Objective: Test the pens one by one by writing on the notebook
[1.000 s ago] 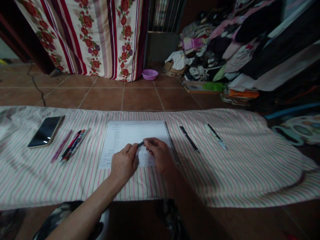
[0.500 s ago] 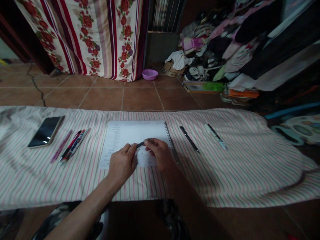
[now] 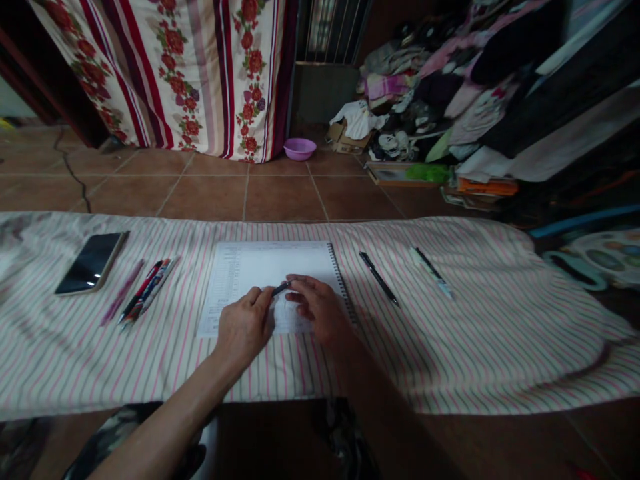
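My left hand [image 3: 245, 324] is closed around a dark pen [image 3: 280, 289], which it holds at a slant above the spiral notebook [image 3: 280, 257]. At the pen's far end are the thumb and forefinger of my right hand [image 3: 317, 307], pinched on its tip, while the other fingers are curled and a little apart. The notebook lies open at a mostly white page with printed lines on its left side and faint marks beneath my hands. Its spiral binding runs down the right edge. Most of the pen's barrel is hidden in my left hand.
On the striped cloth [image 3: 480, 333] lie a black pen [image 3: 379, 278] and a pale pen with a dark clip [image 3: 433, 273] to the right. Several pens [image 3: 147, 290] and a phone [image 3: 93, 263] lie left. Beyond are a purple basin [image 3: 300, 149] and piled clothes [image 3: 425, 93].
The fingers of my right hand have loosened and spread somewhat at the pen's end. My left hand and the pen have hardly moved.
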`<action>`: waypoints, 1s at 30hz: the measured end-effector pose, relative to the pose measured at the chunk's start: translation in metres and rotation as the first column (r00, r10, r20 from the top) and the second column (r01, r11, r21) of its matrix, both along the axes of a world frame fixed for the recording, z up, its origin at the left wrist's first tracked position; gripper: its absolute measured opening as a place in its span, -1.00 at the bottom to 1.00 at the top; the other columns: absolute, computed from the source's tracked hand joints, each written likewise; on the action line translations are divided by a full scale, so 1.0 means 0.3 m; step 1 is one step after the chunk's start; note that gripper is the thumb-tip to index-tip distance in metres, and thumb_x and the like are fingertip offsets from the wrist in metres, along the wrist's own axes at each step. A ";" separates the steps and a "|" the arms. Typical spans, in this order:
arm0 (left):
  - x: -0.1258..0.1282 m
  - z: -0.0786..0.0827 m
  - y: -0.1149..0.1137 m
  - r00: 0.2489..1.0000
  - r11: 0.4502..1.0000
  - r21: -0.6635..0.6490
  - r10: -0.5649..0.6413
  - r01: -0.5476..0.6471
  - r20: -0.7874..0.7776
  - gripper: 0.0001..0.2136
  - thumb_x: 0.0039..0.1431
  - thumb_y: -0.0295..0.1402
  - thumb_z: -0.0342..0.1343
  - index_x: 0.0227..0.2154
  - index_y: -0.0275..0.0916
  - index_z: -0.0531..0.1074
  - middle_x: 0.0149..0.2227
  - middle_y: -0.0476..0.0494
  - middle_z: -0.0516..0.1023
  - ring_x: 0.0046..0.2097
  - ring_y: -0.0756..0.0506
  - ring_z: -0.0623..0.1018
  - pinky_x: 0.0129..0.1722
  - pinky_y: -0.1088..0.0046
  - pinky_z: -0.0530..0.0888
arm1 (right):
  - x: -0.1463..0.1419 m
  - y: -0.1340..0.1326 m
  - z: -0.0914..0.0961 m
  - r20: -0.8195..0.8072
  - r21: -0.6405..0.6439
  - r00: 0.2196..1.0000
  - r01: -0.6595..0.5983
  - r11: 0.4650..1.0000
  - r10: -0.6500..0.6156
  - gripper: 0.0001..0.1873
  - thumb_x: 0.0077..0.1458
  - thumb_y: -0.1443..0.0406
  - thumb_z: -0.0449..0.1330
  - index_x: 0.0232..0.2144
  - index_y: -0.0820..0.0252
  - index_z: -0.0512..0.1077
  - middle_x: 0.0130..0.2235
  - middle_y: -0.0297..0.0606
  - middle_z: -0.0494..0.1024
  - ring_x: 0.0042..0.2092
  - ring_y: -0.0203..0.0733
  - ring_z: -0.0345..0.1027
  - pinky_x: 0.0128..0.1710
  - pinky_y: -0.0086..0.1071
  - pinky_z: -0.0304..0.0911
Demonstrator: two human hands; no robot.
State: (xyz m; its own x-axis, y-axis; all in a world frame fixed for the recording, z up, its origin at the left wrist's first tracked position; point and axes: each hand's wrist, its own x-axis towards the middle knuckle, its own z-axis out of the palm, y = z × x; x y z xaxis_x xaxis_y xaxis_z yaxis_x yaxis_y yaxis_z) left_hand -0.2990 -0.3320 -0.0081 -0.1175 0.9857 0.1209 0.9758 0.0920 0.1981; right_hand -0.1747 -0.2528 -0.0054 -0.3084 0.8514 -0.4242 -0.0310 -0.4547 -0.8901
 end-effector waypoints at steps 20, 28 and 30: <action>-0.002 0.002 0.001 1.000 1.000 -0.015 0.005 -0.005 0.021 -0.69 0.22 -0.35 -0.19 -0.03 -0.22 0.31 -0.29 -0.10 0.49 -0.36 -0.08 0.51 -0.48 0.44 0.36 | 0.006 0.014 -0.017 -0.035 0.077 0.996 0.079 0.994 -0.076 -0.66 -0.20 0.09 0.28 -0.40 0.21 0.45 -0.36 -0.27 0.56 -0.41 -0.32 0.42 -0.49 -0.49 0.19; -0.012 0.007 -0.001 0.994 0.999 0.004 0.041 -0.042 0.106 -0.69 0.25 -0.30 -0.21 -0.07 -0.21 0.36 -0.31 -0.10 0.50 -0.36 -0.07 0.51 -0.46 0.46 0.36 | 0.013 0.030 -0.029 -0.043 0.061 0.990 0.138 0.988 -0.136 -0.69 -0.20 0.12 0.27 -0.40 0.20 0.46 -0.36 -0.26 0.57 -0.39 -0.30 0.43 -0.47 -0.48 0.22; -0.018 0.005 0.000 0.987 0.998 0.008 0.060 -0.062 0.152 -0.69 0.25 -0.30 -0.21 -0.08 -0.22 0.37 -0.31 -0.10 0.50 -0.35 -0.06 0.52 -0.43 0.46 0.37 | 0.013 0.029 -0.023 -0.036 0.064 0.990 0.139 0.988 -0.137 -0.70 -0.20 0.13 0.26 -0.39 0.19 0.46 -0.37 -0.27 0.56 -0.39 -0.29 0.43 -0.47 -0.48 0.22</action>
